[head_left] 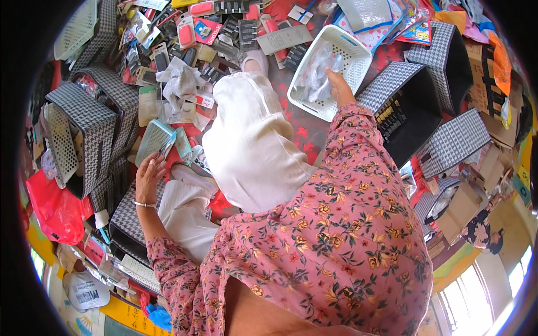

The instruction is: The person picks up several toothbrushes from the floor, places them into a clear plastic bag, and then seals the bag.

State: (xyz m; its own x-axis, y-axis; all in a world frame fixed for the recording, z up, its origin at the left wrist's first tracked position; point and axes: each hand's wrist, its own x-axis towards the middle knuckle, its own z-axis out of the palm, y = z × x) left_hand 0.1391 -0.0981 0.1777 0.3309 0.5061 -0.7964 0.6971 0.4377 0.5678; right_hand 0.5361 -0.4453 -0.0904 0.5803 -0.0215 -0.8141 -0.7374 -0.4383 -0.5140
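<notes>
My right hand (340, 89) reaches into a white perforated plastic basket (357, 35) at the upper right of centre. Its fingers close on a crumpled clear plastic bag (318, 75) there, and the fingertips are partly hidden. On the left, my left hand (150, 172) pinches a small flat packet (167, 144), whose contents are too small to tell. Just beyond that hand lies a pale teal basket (155, 140), tilted. My legs in white trousers (252, 145) stretch out between the two hands.
Packaged small goods (221, 36) cover the red patterned floor ahead. Houndstooth storage boxes stand on both sides, one on the left (87, 115) and an open one on the right (400, 92). A red plastic bag (56, 204) sits at far left. Plastic packets (372, 19) lie beyond the white basket.
</notes>
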